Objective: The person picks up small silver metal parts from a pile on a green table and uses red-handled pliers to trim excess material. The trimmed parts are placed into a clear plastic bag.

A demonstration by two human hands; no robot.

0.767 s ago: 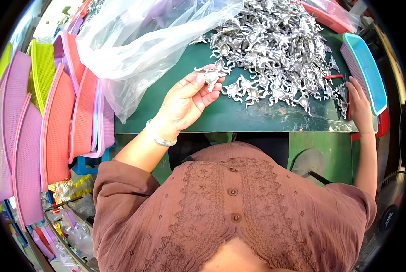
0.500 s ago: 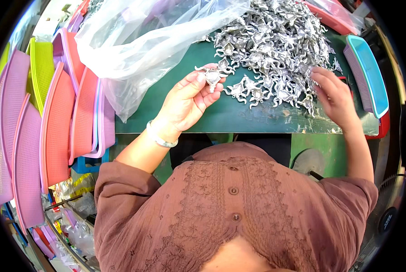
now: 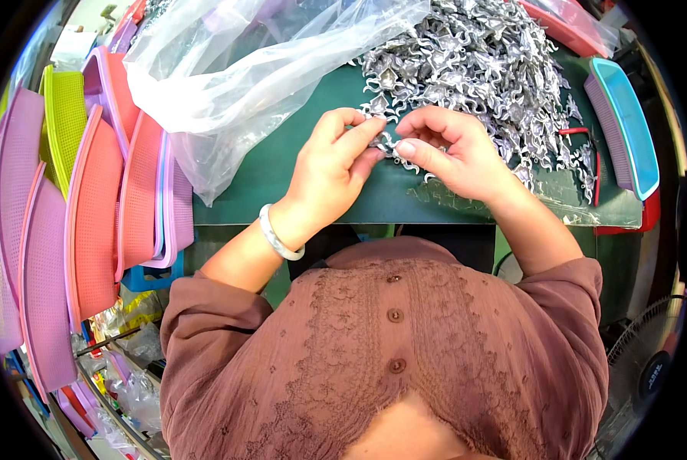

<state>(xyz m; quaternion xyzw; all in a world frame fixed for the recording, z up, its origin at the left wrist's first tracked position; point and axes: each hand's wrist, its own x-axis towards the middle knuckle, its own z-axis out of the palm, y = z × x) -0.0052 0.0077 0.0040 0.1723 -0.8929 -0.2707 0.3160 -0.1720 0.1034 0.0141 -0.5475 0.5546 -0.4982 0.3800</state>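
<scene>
Small silvery cast-metal piece (image 3: 387,143) pinched between your left hand (image 3: 330,165) and right hand (image 3: 452,149), both grips closed on it. Piece sits just below big heap of silvery metal castings (image 3: 481,69), above green table (image 3: 267,172), long axis left-right; hands equally near.

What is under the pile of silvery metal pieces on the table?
The pile of silvery metal pieces lies on a clear plastic sheet over the green table. Anything beneath the pile's middle is covered.

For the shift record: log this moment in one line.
left hand: pinches metal piece | right hand: pinches same piece | pile: behind hands | bag: left
</scene>
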